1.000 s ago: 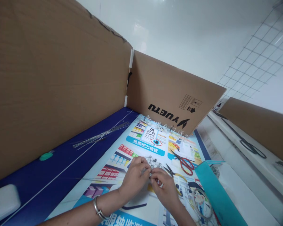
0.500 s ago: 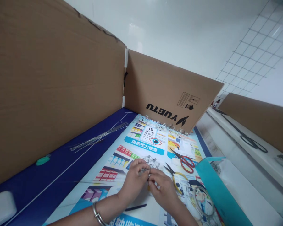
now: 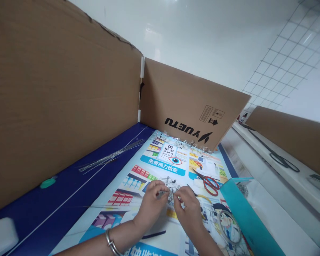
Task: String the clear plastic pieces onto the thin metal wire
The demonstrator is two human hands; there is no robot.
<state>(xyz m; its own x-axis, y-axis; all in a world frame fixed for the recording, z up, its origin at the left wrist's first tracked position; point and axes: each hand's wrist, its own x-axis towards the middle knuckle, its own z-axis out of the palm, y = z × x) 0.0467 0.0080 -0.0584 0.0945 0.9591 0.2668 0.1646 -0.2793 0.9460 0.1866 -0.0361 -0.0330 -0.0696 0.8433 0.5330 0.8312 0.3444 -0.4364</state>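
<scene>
My left hand (image 3: pixel 153 202) is closed in a pinch over the printed sheet, a metal bangle on its wrist. My right hand (image 3: pixel 188 208), a short gap away, pinches too, thumb against fingers. Thin bent wire (image 3: pixel 171 195) shows between the fingertips; its exact shape is too fine to tell. Just beyond the fingers lies a loose tangle of wire pieces (image 3: pixel 172 180) with small dark bits. Yellow-handled pliers (image 3: pixel 204 198) lie partly hidden behind my right hand. Red-handled scissors (image 3: pixel 211 185) rest farther right.
Straight wires (image 3: pixel 112 155) lie in a bundle on the blue surface at left. A wire coil (image 3: pixel 230 227) sits near a teal-sided box (image 3: pixel 249 217). Cardboard walls (image 3: pixel 192 96) stand at the back and left, with small wire pieces (image 3: pixel 184 143) along the back one.
My right hand has moved a little right, away from my left hand, and now covers more of the pliers. My left hand stays nearly in place.
</scene>
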